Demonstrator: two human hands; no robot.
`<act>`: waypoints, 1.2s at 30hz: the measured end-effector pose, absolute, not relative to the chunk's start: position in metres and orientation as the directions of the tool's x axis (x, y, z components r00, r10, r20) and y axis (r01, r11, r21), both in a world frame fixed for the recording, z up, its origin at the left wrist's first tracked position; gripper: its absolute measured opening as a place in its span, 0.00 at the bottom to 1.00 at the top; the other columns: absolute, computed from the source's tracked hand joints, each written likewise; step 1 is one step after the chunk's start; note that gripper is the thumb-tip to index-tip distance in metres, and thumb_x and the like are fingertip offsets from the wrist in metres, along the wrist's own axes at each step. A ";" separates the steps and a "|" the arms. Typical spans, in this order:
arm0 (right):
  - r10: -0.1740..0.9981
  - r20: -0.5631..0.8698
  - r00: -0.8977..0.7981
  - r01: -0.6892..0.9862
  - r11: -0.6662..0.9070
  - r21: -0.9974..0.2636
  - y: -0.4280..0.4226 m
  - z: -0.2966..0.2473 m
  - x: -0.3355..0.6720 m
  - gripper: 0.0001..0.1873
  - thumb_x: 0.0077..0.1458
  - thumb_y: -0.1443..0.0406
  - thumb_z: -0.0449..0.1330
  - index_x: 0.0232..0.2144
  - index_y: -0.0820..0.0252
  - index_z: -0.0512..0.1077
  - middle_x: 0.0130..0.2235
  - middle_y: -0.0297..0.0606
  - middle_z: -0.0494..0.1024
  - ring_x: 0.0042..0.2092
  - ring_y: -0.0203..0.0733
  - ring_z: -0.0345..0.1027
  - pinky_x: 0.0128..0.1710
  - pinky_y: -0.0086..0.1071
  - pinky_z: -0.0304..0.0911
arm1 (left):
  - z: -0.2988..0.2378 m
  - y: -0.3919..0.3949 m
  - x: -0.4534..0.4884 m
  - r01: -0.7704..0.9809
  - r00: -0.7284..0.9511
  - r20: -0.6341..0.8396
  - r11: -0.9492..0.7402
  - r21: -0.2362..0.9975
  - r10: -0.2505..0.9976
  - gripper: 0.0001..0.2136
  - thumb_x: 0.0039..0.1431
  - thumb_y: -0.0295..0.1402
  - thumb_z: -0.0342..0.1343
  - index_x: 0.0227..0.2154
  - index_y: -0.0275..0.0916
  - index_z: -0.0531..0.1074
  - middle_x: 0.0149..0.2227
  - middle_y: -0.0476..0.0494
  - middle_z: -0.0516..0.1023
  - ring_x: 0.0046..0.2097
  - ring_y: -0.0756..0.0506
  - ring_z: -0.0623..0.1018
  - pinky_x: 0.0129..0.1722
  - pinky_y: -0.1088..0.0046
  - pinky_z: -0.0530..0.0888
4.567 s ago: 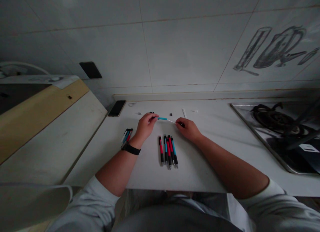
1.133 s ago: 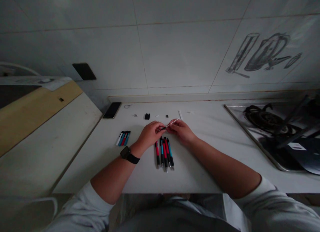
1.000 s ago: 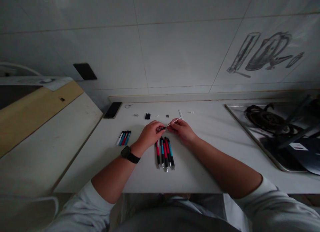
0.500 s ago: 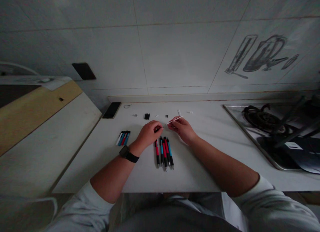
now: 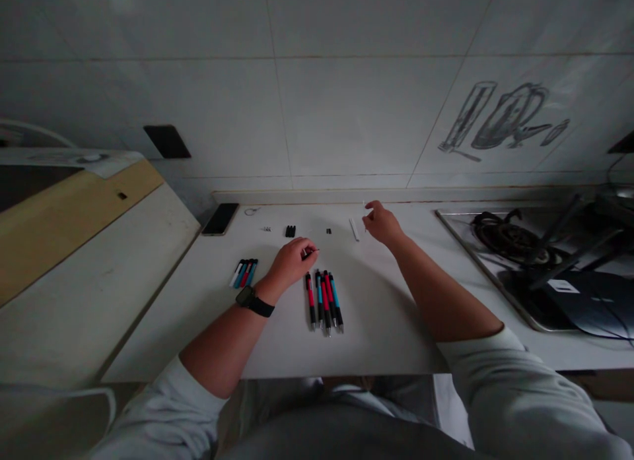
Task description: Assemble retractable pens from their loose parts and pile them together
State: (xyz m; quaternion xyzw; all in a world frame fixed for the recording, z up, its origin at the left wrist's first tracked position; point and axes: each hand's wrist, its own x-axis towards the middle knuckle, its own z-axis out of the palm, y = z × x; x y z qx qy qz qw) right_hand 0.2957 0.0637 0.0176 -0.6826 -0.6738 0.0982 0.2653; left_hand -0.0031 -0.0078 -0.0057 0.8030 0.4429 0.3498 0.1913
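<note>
My left hand (image 5: 293, 259) is closed around a small dark pen part (image 5: 310, 252), most of it hidden by the fingers. Farther right, my right hand (image 5: 384, 224) is held low over the counter, fingers bent. Thin pale ends show above and below its fingertips, seemingly of a slim white pen refill (image 5: 364, 204). Left of those fingertips lie white refills (image 5: 354, 230) side by side. Between my forearms, several red and blue pens with black grips (image 5: 325, 301) lie in a row, tips toward me.
Shorter coloured pen barrels (image 5: 244, 273) lie left of my left hand. Along the back are a phone (image 5: 220, 219), small springs (image 5: 266, 229), black pieces (image 5: 290, 231) and tiny dark bits (image 5: 329, 231). A gas stove (image 5: 515, 249) is set into the counter at right.
My right hand has moved away from my left hand, right and toward the wall, with the white refill turned more upright in view. The left hand has barely moved.
</note>
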 end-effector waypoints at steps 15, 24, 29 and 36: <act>1.000 0.014 0.025 0.983 -0.022 -0.182 0.079 -0.009 0.282 0.18 0.66 0.65 0.53 0.53 0.63 0.74 0.48 0.56 0.80 0.49 0.52 0.75 0.47 0.37 0.65 | -0.005 -0.008 -0.003 0.588 0.386 0.385 -0.545 0.598 0.838 0.01 0.63 0.29 0.59 0.35 0.39 0.74 0.36 0.46 0.77 0.36 0.48 0.75 0.38 0.71 0.72; 1.000 -0.004 -0.017 0.983 0.016 -0.182 0.075 -0.007 0.282 0.16 0.63 0.67 0.55 0.49 0.62 0.77 0.48 0.52 0.81 0.50 0.50 0.75 0.48 0.36 0.65 | -0.002 -0.008 -0.005 0.606 0.375 0.371 -0.528 0.596 0.849 0.01 0.63 0.29 0.59 0.35 0.39 0.74 0.35 0.46 0.77 0.37 0.48 0.76 0.39 0.70 0.73; 1.000 -0.012 -0.006 0.982 0.004 -0.189 0.073 -0.005 0.282 0.16 0.62 0.68 0.56 0.49 0.61 0.77 0.47 0.52 0.82 0.49 0.50 0.75 0.47 0.35 0.65 | -0.001 -0.009 -0.005 0.606 0.377 0.375 -0.531 0.592 0.847 0.01 0.63 0.29 0.58 0.35 0.39 0.74 0.36 0.46 0.77 0.36 0.48 0.76 0.39 0.69 0.73; 1.000 0.010 -0.007 0.976 0.009 -0.215 0.072 -0.005 0.283 0.21 0.59 0.70 0.57 0.55 0.60 0.75 0.48 0.51 0.82 0.49 0.50 0.75 0.48 0.34 0.65 | -0.004 -0.008 -0.007 0.593 0.393 0.372 -0.541 0.596 0.841 0.02 0.63 0.30 0.58 0.35 0.40 0.74 0.36 0.46 0.77 0.37 0.48 0.76 0.38 0.71 0.73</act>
